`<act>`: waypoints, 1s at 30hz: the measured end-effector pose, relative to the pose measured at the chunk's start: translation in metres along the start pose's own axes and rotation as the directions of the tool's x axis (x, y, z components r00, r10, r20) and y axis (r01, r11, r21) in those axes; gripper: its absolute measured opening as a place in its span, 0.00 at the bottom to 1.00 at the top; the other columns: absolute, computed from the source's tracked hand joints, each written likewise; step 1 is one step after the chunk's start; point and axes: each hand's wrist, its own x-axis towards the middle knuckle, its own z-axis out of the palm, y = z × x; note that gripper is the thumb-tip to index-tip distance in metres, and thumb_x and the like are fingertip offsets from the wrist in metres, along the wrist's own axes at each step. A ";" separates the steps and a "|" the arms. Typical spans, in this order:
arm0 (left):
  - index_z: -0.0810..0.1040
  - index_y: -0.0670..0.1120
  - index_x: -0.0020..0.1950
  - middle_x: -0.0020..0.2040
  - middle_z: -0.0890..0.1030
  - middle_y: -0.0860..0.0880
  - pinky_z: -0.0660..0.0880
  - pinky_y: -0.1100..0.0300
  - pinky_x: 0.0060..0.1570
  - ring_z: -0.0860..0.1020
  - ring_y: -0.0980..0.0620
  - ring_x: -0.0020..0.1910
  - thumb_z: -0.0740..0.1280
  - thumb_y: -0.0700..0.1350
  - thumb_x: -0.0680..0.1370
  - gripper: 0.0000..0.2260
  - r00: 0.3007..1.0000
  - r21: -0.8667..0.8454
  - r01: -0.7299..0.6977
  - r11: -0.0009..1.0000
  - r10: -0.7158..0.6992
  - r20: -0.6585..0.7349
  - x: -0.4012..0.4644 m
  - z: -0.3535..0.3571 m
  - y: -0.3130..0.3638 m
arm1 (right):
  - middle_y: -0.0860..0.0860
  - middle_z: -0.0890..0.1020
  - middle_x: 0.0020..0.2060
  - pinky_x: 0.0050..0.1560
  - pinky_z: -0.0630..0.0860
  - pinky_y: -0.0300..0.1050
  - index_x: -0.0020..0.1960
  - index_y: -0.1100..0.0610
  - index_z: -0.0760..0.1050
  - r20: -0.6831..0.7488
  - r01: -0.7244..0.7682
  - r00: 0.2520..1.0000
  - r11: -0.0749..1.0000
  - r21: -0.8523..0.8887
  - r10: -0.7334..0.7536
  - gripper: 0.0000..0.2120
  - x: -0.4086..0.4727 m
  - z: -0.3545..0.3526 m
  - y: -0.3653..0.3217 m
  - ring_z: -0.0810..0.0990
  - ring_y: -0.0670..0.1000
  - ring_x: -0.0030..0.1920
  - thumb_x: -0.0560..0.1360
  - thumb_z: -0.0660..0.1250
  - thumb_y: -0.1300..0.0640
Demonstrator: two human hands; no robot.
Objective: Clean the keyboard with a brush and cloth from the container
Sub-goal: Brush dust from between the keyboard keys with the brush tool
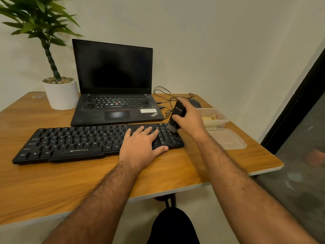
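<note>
A black keyboard (75, 143) lies across the wooden table (52, 182) in front of a laptop. My left hand (142, 145) rests flat on the keyboard's right part, fingers straight. My right hand (190, 118) grips a black brush (176, 117), its grey bristles down on the keys at the keyboard's far right end. A clear plastic container (220, 118) stands just right of that hand, with a yellowish cloth (210, 119) inside it.
An open black laptop (114, 85) sits behind the keyboard. A potted plant in a white pot (60, 94) stands at the back left. The container's clear lid (228, 140) lies near the right table edge. A mouse (195, 103) and black cables (165, 97) lie behind my right hand.
</note>
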 end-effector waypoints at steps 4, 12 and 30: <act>0.59 0.57 0.79 0.80 0.62 0.53 0.50 0.42 0.77 0.56 0.50 0.79 0.49 0.74 0.76 0.37 1.000 0.002 -0.002 1.000 0.002 -0.004 0.000 0.000 0.000 | 0.49 0.76 0.65 0.42 0.80 0.33 0.74 0.43 0.65 0.114 0.048 0.993 0.998 -0.047 -0.042 0.32 -0.005 -0.005 0.009 0.77 0.47 0.60 0.75 0.70 0.62; 0.60 0.57 0.79 0.80 0.62 0.53 0.51 0.42 0.77 0.56 0.50 0.79 0.50 0.74 0.76 0.36 1.000 0.001 -0.003 1.000 0.003 -0.009 -0.001 0.000 0.000 | 0.50 0.76 0.68 0.61 0.79 0.51 0.76 0.44 0.63 0.138 0.163 0.980 0.973 -0.166 -0.140 0.32 -0.012 -0.001 -0.014 0.75 0.50 0.66 0.77 0.69 0.60; 0.61 0.56 0.79 0.79 0.62 0.53 0.51 0.41 0.77 0.57 0.50 0.79 0.50 0.74 0.76 0.36 1.000 -0.013 -0.003 1.000 0.003 -0.007 0.000 0.001 -0.001 | 0.49 0.75 0.66 0.51 0.82 0.44 0.74 0.40 0.64 0.233 0.168 0.961 0.983 -0.068 -0.148 0.31 -0.038 -0.018 -0.003 0.76 0.47 0.61 0.76 0.68 0.62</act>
